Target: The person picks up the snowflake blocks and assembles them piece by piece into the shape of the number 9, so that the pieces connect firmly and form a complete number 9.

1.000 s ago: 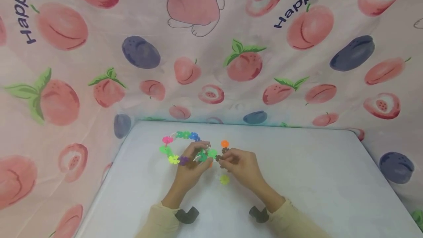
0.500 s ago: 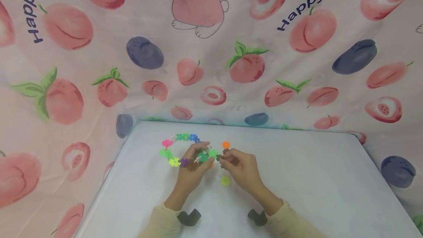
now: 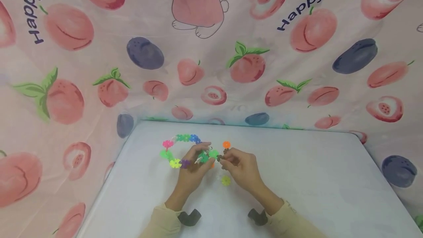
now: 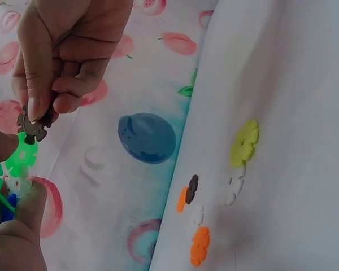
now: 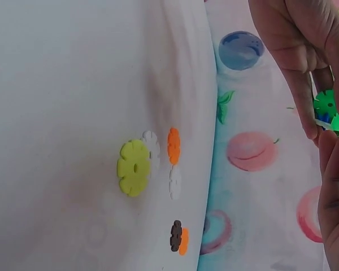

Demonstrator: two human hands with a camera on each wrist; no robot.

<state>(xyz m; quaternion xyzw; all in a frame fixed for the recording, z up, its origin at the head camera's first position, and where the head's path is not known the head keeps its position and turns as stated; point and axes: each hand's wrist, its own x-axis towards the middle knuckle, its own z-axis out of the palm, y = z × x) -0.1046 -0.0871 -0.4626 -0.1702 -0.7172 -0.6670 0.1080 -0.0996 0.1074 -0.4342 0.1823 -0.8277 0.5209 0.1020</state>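
Observation:
My left hand (image 3: 191, 173) holds a chain of linked plastic snowflake discs, whose free length (image 3: 176, 163) loops out to the left in pink, greens, yellow, purple and blue. At the chain's near end a light green disc (image 4: 22, 155) sits by my left thumb, beside a darker green disc (image 3: 204, 157). Between thumb and fingertips my right hand (image 3: 244, 168) pinches a brown snowflake disc (image 4: 40, 133). Its edge meets the light green disc; how deep the slots engage is hard to tell. Left fingers partly hide the chain's middle.
Loose discs lie on the white table (image 3: 314, 179): a yellow-green one (image 5: 134, 168) against a white one (image 5: 152, 148), an orange one (image 5: 174, 145) near another white one (image 5: 175, 183), and a brown one (image 5: 175, 236) touching an orange one (image 5: 184, 241). Fruit-print cloth (image 3: 211, 65) stands behind.
The head view has shifted slightly. Both hands stay nearly in place, with the brown disc kept against the light green one.

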